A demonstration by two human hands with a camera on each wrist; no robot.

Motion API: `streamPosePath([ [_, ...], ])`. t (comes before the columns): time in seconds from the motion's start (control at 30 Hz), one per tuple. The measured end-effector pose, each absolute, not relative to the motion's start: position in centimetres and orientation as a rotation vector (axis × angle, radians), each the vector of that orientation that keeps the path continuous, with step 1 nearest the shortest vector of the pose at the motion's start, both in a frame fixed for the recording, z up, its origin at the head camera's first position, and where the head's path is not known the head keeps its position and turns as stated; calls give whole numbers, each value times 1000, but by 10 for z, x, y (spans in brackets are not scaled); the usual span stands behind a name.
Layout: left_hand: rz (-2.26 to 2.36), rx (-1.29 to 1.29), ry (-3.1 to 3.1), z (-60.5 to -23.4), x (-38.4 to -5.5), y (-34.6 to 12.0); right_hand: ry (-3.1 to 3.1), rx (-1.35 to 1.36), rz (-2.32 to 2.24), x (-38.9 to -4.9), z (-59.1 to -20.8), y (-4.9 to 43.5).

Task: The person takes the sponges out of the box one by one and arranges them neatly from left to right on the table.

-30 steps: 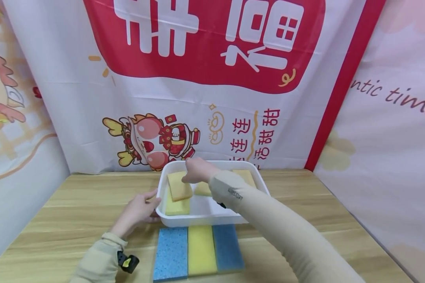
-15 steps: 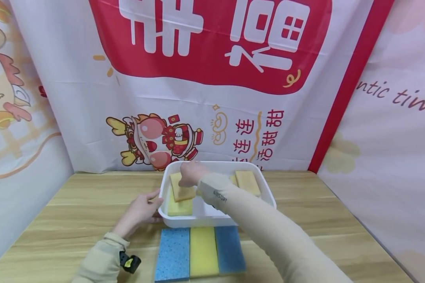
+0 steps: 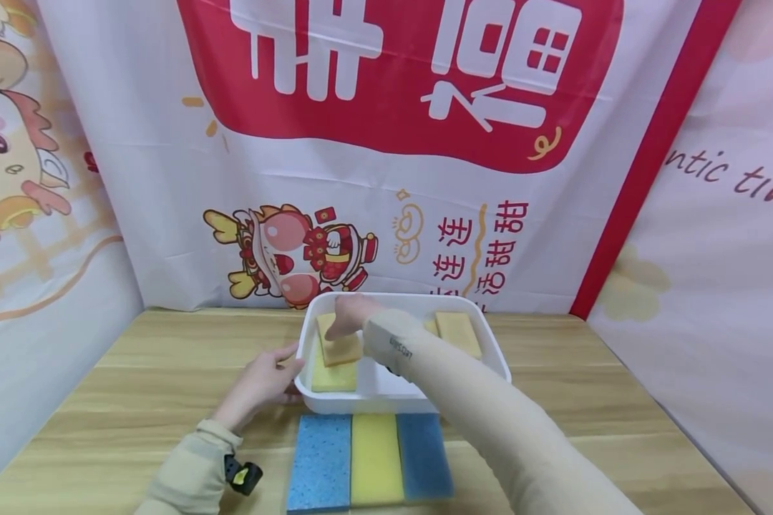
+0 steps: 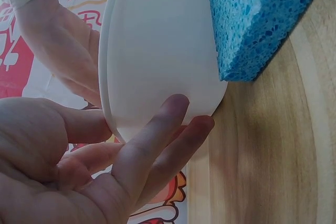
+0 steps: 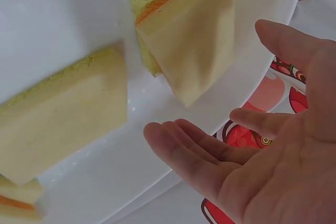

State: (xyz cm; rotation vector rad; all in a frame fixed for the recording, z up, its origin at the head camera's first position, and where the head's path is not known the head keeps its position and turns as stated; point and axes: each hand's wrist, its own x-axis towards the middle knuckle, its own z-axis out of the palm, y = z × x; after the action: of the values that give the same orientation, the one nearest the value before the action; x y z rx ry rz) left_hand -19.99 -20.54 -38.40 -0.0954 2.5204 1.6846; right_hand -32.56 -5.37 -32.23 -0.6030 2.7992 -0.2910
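My left hand (image 3: 264,383) grips the left end of a white plastic tub (image 3: 373,405). In the left wrist view its thumb meets the rim and two fingers (image 4: 152,142) lie along the outer wall. Over the tub's left part hovers my right hand (image 3: 351,315). The right wrist view shows it with fingers extended, nothing held, beside a pale tan sponge (image 5: 194,40) with an orange edge. That sponge leans over a yellow one (image 3: 335,379). Another pale sponge (image 5: 63,111) lies in the middle of the tub, and a tan sponge (image 3: 459,332) at its right end.
In front of the tub, a speckled blue sponge (image 3: 320,461), a yellow sponge (image 3: 376,458) and a darker blue sponge (image 3: 424,458) lie side by side on the wooden table (image 3: 84,422). A printed cloth (image 3: 373,143) hangs right behind the tub.
My right hand and forearm have shifted slightly left over the tub, showing more of the right-hand sponge. The head view has turned a little left. My left hand keeps its place on the tub.
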Motion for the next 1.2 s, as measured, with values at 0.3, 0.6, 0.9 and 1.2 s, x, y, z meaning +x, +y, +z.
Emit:
streamPosePath([
  [0.3, 1687, -101, 2528, -384, -200, -205, 2792, -544, -272, -320, -327, -62],
  [0.6, 1695, -111, 2529, -385, -200, -206, 2742, -380, -411, -323, -332, -71],
  [0.9, 1681, -97, 2554, -388, -205, -204, 2730, -317, -395, -373, -376, -84],
  [1.2, 1696, -122, 2549, -388, -205, -206, 2725, -291, -334, -382, -394, -94],
])
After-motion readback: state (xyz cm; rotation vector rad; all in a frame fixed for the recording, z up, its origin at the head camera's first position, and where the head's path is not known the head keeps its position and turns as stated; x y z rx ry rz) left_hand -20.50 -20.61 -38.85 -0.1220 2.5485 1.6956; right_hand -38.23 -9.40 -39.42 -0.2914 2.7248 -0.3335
